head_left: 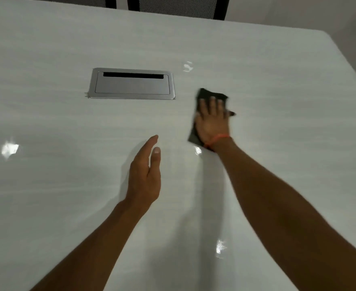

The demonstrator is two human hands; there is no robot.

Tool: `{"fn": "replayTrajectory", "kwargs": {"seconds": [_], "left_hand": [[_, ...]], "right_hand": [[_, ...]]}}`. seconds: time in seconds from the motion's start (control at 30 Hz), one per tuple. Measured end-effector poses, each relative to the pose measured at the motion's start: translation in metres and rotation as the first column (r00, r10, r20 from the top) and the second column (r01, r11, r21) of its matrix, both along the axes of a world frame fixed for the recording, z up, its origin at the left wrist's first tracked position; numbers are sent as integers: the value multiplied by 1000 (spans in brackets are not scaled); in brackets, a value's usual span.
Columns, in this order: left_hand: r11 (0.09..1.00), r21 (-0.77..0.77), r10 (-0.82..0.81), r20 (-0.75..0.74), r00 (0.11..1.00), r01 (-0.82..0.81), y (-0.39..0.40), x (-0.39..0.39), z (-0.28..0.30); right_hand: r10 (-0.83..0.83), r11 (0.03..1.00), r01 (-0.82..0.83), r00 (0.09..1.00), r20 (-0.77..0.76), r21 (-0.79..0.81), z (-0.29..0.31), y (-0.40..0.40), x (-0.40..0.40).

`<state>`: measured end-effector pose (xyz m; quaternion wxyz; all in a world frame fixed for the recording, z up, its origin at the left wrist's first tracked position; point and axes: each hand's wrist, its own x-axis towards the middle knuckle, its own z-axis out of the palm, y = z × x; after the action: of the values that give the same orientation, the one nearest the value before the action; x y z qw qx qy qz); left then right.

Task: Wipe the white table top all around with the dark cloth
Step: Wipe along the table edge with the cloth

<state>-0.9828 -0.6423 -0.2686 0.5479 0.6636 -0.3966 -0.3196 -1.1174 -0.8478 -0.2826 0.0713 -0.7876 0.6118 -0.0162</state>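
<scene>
the right hand (211,122) presses the dark cloth (212,94) flat on the white table (57,49) with fingers straight and spread, right of the closed silver hatch (131,84), while the left hand (146,171), fingers straight and together, hovers nearer.

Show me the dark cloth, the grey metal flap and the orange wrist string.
dark cloth (210,94): head view, far edge.
grey metal flap (132,86): head view, lid's middle.
orange wrist string (221,136): head view, strand's middle.
</scene>
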Motion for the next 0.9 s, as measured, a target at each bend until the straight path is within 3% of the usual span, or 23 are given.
{"fn": "replayTrajectory", "kwargs": {"seconds": [0.1,0.17,0.23,0.3,0.43,0.5,0.57,0.67,0.77,0.83,0.9], "left_hand": [[999,21,37,54,998,-38,5,9,2],[998,46,47,46,998,-50,7,3,7],[998,53,20,59,998,-24,10,-16,16],[997,65,-38,69,997,34,17,-44,23],[992,98,-85,12,996,83,36,-105,32],[992,101,-73,-21,997,75,45,-131,32],[991,123,-52,-37,998,56,52,-153,31],[988,150,38,13,999,-39,60,-181,34],[989,136,45,124,991,-62,65,-208,45],[990,134,30,149,988,-51,61,-227,55],[992,117,21,122,992,-36,55,-248,62]], "right_hand": [[338,941,-338,941,27,-4,-3,68,43],[512,859,-512,857,63,-16,-3,131,12],[569,822,-570,821,47,13,0,181,-47],[497,867,-498,867,26,13,1,205,-115],[129,990,-126,990,-52,58,9,182,-236],[-26,997,30,998,-56,71,11,137,-247],[-44,997,46,999,-24,63,10,101,-217],[317,948,-317,948,11,-1,-2,116,-160],[688,725,-687,725,37,-37,-2,189,-195],[771,637,-771,637,0,-6,4,223,-268],[739,674,-739,673,-22,14,8,235,-353]]}}
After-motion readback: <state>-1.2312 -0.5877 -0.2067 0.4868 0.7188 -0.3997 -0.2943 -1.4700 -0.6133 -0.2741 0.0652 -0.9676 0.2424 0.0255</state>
